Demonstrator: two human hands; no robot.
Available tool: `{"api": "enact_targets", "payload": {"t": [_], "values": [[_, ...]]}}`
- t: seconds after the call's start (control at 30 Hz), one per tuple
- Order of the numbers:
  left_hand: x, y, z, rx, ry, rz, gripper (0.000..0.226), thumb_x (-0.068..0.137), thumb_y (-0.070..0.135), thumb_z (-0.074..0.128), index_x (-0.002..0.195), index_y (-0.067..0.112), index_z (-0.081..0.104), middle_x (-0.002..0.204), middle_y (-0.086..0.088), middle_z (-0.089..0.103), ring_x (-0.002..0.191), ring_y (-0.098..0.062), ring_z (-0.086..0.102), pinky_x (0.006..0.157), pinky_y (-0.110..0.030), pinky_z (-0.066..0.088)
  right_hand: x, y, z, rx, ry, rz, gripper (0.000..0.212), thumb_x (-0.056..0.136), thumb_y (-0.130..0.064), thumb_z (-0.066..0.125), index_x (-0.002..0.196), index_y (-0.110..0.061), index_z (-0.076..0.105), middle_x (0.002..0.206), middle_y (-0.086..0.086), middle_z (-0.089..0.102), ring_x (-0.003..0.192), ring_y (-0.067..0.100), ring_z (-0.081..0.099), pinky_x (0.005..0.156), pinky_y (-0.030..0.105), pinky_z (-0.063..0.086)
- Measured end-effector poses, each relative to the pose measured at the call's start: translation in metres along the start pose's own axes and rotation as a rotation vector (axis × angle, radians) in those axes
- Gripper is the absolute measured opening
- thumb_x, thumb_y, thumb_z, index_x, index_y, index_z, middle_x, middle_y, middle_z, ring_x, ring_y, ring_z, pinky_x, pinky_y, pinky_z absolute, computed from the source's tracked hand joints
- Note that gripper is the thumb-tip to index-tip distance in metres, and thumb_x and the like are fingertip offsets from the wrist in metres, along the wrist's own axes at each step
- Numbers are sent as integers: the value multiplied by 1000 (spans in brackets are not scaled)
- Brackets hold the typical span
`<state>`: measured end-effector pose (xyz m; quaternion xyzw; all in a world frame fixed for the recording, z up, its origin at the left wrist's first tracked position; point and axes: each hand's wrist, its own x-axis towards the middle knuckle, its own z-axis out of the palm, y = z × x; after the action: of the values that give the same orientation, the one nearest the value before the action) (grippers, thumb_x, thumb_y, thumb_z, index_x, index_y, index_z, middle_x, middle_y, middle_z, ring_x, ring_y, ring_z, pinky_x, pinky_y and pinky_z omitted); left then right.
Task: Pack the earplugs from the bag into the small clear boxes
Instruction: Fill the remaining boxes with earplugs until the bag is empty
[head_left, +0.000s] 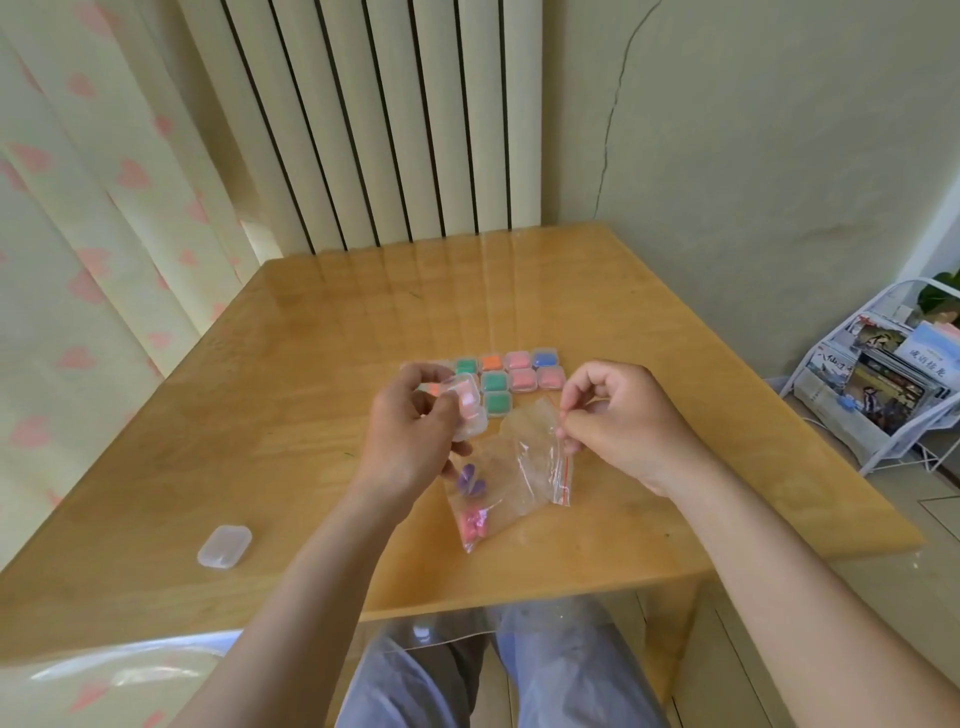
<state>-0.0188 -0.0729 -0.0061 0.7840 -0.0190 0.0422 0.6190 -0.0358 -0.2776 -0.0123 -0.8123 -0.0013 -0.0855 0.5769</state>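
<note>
Packing looks well along, by my judgement: the filled boxes (511, 376) sit in tidy rows at the middle of the table (311, 364), green, orange, pink and blue showing through their lids. They are set close together, just beyond my hands, so finished work stays out of the way but within reach.

My left hand (410, 431) is lifted above the table with its fingers curled round a small clear box (465, 410). Something pink shows through the plastic, and the lid seems to be raised, though I cannot tell for sure. I hold it up near the bag so an earplug has only a short way to travel.

My right hand (618, 421) pinches the top edge of the bag (511, 478) between thumb and fingertips, just above the red zip strip (567, 478). Holding the mouth there keeps the limp plastic from folding shut. The bag's lower end rests on the table between my wrists, and the earplugs have gathered in it: the purple earplugs (470, 479) lie just under my left hand, with the pink earplugs (474, 521) in the bottom corner.

An empty box (224, 545) lies well apart, near the table's left edge, shut and waiting its turn. With only a few earplugs in the bag, I judge that little remains to pack. The thin, slack bag will likely cling and shift when I reach in.
</note>
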Motion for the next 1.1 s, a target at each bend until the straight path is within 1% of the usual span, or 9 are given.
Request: {"api": "enact_targets", "payload": {"t": [0.1,0.23,0.4,0.57,0.7,0.83,0.93,1.0,1.1], "values": [[-6,-9,-4,41,-45,-66,19,99,4,46,111,14,57,81,-17,61,51,-25,66,38,-30,48,-2,9,1,-178,-29,-6,26,78,7,65,71,-17,58,68,3,69,67,20,74,70,35,57],[-12,-16,-4,44,-86,-101,21,100,5,45,115,15,55,85,-19,60,57,-30,72,53,-47,61,-2,14,8,-296,3,-33,24,78,-1,71,69,-20,61,70,-6,67,66,12,63,65,28,52],[-14,-24,-6,98,-68,-71,21,99,6,47,114,16,57,88,-20,57,59,-29,73,58,-53,61,-1,14,11,-217,36,55,26,78,2,69,69,-21,61,75,1,71,76,22,71,75,36,58],[-12,-28,-7,125,-47,-43,20,98,7,49,112,18,58,87,-21,62,62,-31,72,59,-49,62,-4,5,20,-164,45,51,19,73,-5,81,68,-17,66,73,1,72,75,25,71,74,39,58],[-7,-32,-9,154,-26,-25,21,97,8,50,111,19,60,89,-26,63,65,-33,70,59,-46,62,-10,3,29,-177,-127,60,20,81,0,68,65,-12,71,66,5,73,58,25,70,67,40,58],[-4,-37,-11,174,-29,-16,20,97,10,50,109,23,60,87,-22,64,61,-32,70,61,-46,61,-14,1,33,-161,-245,27,33,92,-3,64,62,-14,74,58,-2,68,51,15,61,57,28,50],[-3,-39,-12,173,-22,-11,20,97,11,50,106,26,59,87,-21,64,58,-32,70,56,-38,60,-16,-2,39,-107,-293,-3,27,88,6,63,70,-9,76,63,-2,69,55,8,60,56,22,48],[-2,-40,-12,166,-19,-6,23,96,11,50,99,31,59,86,-21,64,60,-36,69,55,-40,59,-16,-2,44,-155,-312,-26,21,85,9,63,76,-5,76,66,-8,71,59,0,60,58,15,47],[-1,-42,-12,137,-23,-19,24,96,9,48,97,32,57,88,-24,62,61,-37,70,54,-38,58,-15,-1,46,-280,-350,-43,27,78,11,59,67,-11,70,56,-15,64,52,-2,52,53,14,41]]}}
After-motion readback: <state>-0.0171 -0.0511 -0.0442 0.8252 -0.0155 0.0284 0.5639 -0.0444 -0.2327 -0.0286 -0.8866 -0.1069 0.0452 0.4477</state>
